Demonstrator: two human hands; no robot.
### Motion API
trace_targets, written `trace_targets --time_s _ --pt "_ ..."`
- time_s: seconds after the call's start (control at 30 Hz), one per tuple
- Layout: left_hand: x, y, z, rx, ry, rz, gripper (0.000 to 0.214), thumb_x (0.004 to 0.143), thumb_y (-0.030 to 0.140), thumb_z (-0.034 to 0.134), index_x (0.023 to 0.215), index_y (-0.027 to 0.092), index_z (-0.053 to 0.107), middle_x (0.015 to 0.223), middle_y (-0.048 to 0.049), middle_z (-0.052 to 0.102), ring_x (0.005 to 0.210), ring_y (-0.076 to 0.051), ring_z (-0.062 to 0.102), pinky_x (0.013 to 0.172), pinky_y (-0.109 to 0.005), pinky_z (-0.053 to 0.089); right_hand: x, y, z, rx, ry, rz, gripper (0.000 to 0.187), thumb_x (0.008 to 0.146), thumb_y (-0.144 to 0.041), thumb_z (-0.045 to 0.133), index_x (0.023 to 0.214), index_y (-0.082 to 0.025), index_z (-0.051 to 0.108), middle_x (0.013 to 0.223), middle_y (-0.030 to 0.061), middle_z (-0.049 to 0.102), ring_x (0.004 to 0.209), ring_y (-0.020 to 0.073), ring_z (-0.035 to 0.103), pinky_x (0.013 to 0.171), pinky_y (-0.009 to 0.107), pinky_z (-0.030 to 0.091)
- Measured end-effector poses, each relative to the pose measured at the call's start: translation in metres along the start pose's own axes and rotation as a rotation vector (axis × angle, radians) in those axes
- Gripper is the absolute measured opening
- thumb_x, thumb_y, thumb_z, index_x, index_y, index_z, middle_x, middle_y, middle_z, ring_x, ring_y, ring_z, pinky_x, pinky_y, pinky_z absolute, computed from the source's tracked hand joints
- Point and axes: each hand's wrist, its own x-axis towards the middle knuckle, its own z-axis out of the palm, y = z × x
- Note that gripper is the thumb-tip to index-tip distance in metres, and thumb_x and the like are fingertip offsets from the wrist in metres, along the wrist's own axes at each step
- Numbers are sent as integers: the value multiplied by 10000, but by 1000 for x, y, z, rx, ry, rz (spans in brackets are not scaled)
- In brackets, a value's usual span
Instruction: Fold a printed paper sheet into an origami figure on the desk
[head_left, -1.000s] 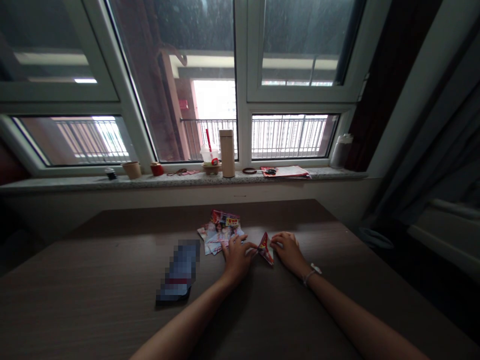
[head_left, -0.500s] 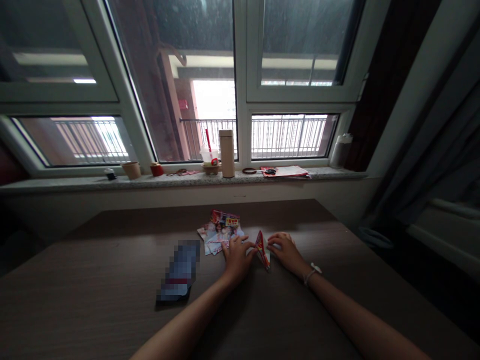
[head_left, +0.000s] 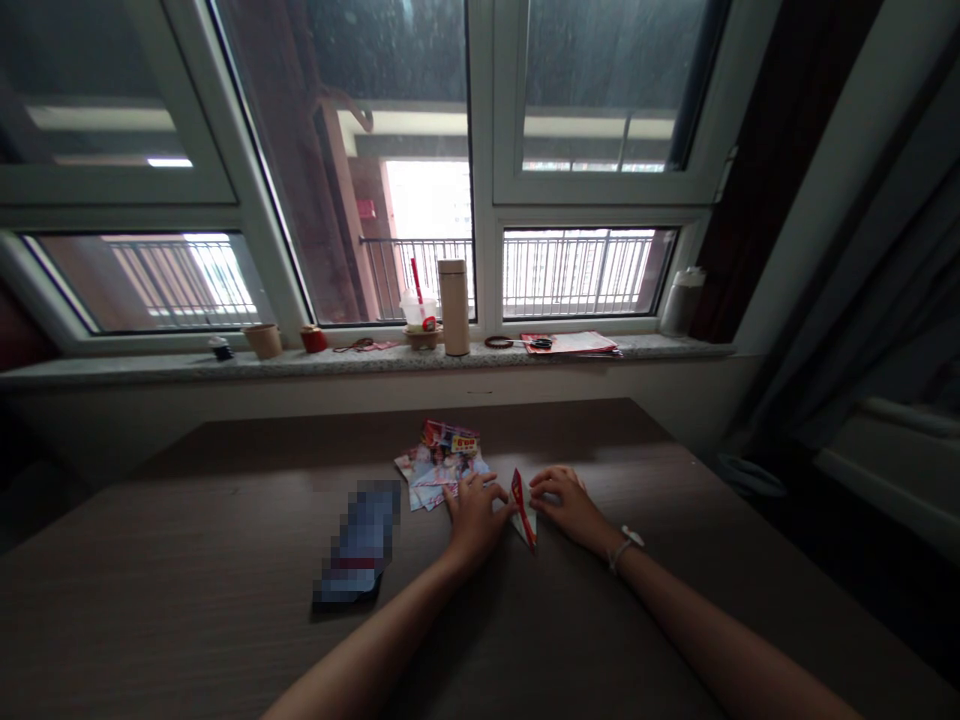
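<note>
A small folded paper [head_left: 523, 520], red and yellow with pale sides and a narrow pointed shape, stands on the table between my hands. My left hand [head_left: 478, 518] is closed at its left edge, thumb and forefinger pinching the paper. On the other side, my right hand [head_left: 568, 500] has its curled fingertips closed on the upper right edge. The undersides of both hands' fingers are partly hidden. Just beyond my left hand lies a pile of colourful printed paper sheets [head_left: 442, 465], loosely overlapping.
A phone-like dark object [head_left: 360, 545], its face pixelated, lies left on the brown table [head_left: 187, 540]. Along the windowsill stand a beige flask [head_left: 454, 308], a plastic cup with a red straw [head_left: 418, 310], a paper cup [head_left: 262, 341], scissors [head_left: 536, 343] and a bottle [head_left: 682, 302].
The folded paper has flattened and turned slightly, showing more of its pale sides. My right hand has shifted a little left, closer to the paper; my left hand has barely moved.
</note>
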Motion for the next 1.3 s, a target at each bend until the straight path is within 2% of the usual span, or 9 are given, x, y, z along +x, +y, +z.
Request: trace_targets --time_s 0.4,0.8,1.03,1.13,1.3 --pt "6 -1 1 4 16 -30 60 796 256 739 743 233 725 1378 -18 607 1374 -304 400 1177 -642 109 -1 -5 -2 -37 -36 2 102 822 -296 657 847 -278 755 1087 21 695 1145 250 510 1078 461 268" --pt "4 -1 -3 -7 18 -15 104 835 219 674 835 262 769 1379 -10 611 1401 -306 367 1187 -625 92 -2 -5 -2 -43 -8 2 94 831 -290 658 844 -254 744 1071 30 690 1118 244 516 1056 424 301" --pt "4 -1 -4 72 42 106 90 844 188 675 827 240 747 1410 -31 585 1408 -326 352 1159 -677 113 -2 -6 -2 -80 2 -11 91 839 -316 665 848 -253 731 1061 27 684 1104 236 522 1059 428 305" --pt "6 -4 -3 51 34 113 79 842 195 684 818 243 742 1409 -27 585 1405 -327 353 1148 -691 124 -3 -8 -1 -116 8 -25 128 833 -375 687 864 -255 722 1078 30 674 1114 246 516 1063 439 312" --pt "11 -9 -3 12 33 91 44 812 224 726 775 239 743 1405 -17 582 1409 -339 344 1157 -689 84 -6 -15 4 -196 22 1 310 755 -524 754 899 -260 679 1113 41 642 1143 284 504 1092 515 282"
